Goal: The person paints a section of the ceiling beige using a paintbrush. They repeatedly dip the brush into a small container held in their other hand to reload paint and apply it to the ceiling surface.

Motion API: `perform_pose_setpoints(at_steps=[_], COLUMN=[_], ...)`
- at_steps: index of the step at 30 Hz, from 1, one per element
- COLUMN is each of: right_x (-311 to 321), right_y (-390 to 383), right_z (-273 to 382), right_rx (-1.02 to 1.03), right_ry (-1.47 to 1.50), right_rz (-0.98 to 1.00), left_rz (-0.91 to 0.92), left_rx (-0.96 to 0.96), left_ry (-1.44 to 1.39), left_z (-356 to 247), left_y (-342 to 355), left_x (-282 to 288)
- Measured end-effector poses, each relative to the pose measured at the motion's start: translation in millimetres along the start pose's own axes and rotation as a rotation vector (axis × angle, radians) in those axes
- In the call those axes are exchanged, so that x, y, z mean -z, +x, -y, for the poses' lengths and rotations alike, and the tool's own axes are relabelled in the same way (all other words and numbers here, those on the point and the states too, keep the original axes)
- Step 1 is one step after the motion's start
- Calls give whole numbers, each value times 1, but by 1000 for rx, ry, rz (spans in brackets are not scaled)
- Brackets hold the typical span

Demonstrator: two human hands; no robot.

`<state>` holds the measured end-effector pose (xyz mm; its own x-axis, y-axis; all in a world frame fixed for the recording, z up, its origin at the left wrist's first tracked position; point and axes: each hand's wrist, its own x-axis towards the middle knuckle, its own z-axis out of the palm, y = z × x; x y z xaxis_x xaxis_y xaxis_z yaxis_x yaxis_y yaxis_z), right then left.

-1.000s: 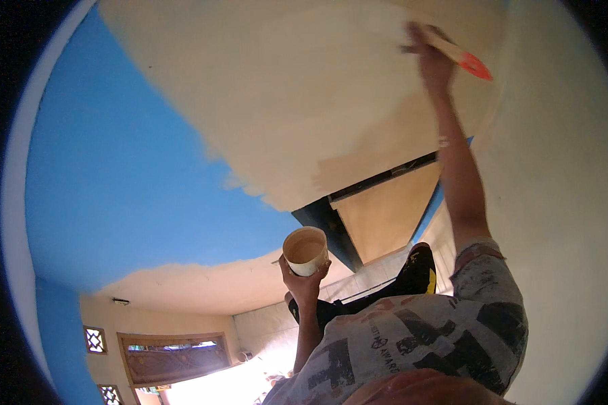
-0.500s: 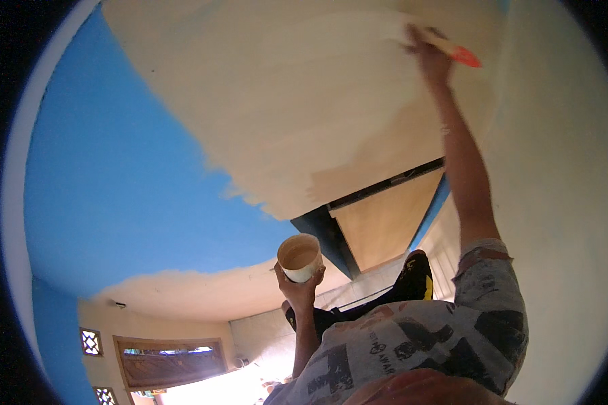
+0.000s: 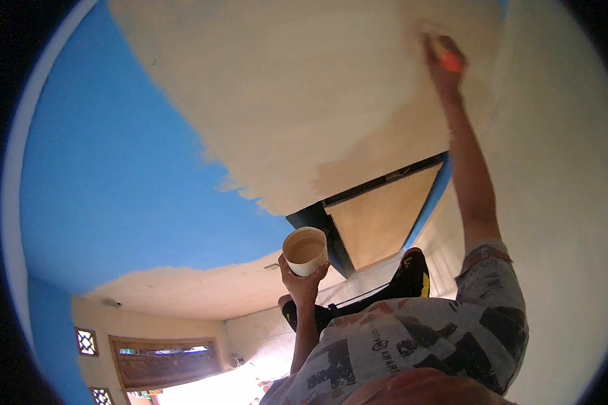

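My left hand point(image 3: 301, 285) is wrapped round a whitish cup point(image 3: 307, 268) with pale beige paint point(image 3: 305, 250) in it, held upright in front of my body. Raised high at the upper right, my right hand point(image 3: 447, 75) grips a paintbrush point(image 3: 450, 61) whose end shows bright orange. Its bristle end is smeared by motion and lies against or close to the cream-painted surface point(image 3: 304, 101). That cream coat meets blue paint point(image 3: 135, 182) along a ragged edge on the left.
Below the cream area is a dark-framed opening with a tan wooden panel point(image 3: 384, 219). My legs in black trousers point(image 3: 405, 280) show beneath it. A plain pale wall point(image 3: 561, 202) runs along my right. At the lower left are a brown-framed window point(image 3: 165, 358) and a patterned vent point(image 3: 86, 341).
My right hand has moved slightly right and down, and the brush has turned so its orange end points more toward me. The cup has shifted slightly up and right.
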<state>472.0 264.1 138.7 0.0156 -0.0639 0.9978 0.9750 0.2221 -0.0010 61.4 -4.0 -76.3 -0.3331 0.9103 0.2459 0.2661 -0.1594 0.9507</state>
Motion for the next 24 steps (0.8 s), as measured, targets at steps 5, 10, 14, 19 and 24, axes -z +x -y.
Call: perform_pose_setpoints(at_steps=[5, 10, 14, 19, 24], right_x=[-60, -48, -76, -46, 40], right_y=[-9, 25, 17, -18, -36], right_z=[196, 287, 233, 43, -78], right_rx=[-270, -55, -112, -512, -634], right_ry=[986, 932, 1005, 994, 570], right_rz=[167, -67, -222, -66, -128], left_rz=[-35, -55, -65, -78, -49], left_rx=[5, 9, -46, -46, -1], left_ry=[-16, -37, 21, 7, 5], left_z=[5, 17, 20, 32, 16], left_y=[1, 4, 8, 6, 5], left_x=[0, 6, 8, 12, 14])
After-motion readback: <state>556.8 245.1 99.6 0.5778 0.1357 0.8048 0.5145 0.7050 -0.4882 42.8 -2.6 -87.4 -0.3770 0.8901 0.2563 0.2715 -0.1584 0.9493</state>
